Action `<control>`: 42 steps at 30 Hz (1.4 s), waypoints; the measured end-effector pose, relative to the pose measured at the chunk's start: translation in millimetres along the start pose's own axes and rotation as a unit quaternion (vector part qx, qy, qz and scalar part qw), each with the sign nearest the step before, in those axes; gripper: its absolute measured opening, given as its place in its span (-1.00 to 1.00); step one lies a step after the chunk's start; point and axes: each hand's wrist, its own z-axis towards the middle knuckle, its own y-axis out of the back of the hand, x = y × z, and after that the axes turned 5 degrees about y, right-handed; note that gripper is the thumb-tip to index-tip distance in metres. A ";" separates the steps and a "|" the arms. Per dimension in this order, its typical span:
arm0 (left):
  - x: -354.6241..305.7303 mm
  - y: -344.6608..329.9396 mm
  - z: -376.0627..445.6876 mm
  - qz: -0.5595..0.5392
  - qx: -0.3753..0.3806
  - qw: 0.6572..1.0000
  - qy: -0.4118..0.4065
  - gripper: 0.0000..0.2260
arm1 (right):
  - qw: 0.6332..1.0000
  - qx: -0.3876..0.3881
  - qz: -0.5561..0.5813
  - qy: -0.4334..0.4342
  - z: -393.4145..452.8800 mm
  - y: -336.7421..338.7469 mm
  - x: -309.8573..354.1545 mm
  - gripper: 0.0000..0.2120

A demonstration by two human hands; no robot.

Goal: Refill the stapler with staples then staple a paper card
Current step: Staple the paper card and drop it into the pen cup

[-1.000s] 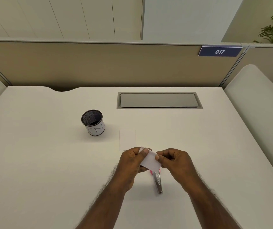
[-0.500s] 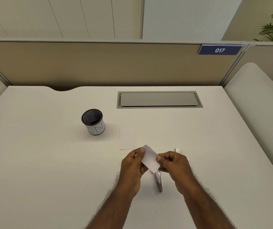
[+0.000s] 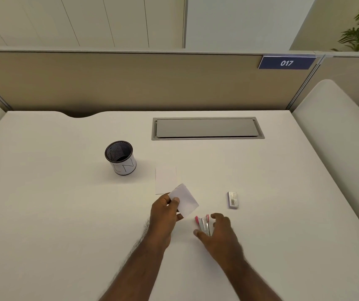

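Note:
My left hand [image 3: 165, 216] pinches a small white paper card [image 3: 185, 200] by its left corner and holds it tilted just above the desk. A pink and silver stapler [image 3: 202, 224] lies on the desk to the card's right, its pink end pointing away from me. My right hand [image 3: 220, 232] hovers over the stapler's near end with thumb and fingers spread on either side; I cannot tell whether they touch it. A small box of staples [image 3: 232, 199] lies further right. A second white card [image 3: 166, 180] lies flat beyond my left hand.
A black mesh pen cup [image 3: 120, 157] with a white label stands at the left middle of the white desk [image 3: 54, 213]. A grey cable hatch [image 3: 206, 128] is set into the desk at the back, before a beige partition [image 3: 130, 81].
My right hand has let go of the card and dropped down to the stapler. My left hand alone keeps the card. The staple box has come into view.

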 end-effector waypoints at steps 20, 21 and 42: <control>-8.3 13.3 2.3 0.084 -0.002 0.994 -0.068 -0.87 | 0.926 0.145 0.348 -0.005 18.4 68.7 9.2 -0.82; -9.0 12.8 1.3 0.088 0.000 0.994 -0.070 -0.87 | 0.926 0.152 0.345 0.008 18.1 74.9 12.7 -0.82; -17.8 10.1 -9.0 0.177 0.013 0.979 -0.104 -0.86 | 0.935 0.265 0.222 0.082 22.9 101.5 46.3 -0.70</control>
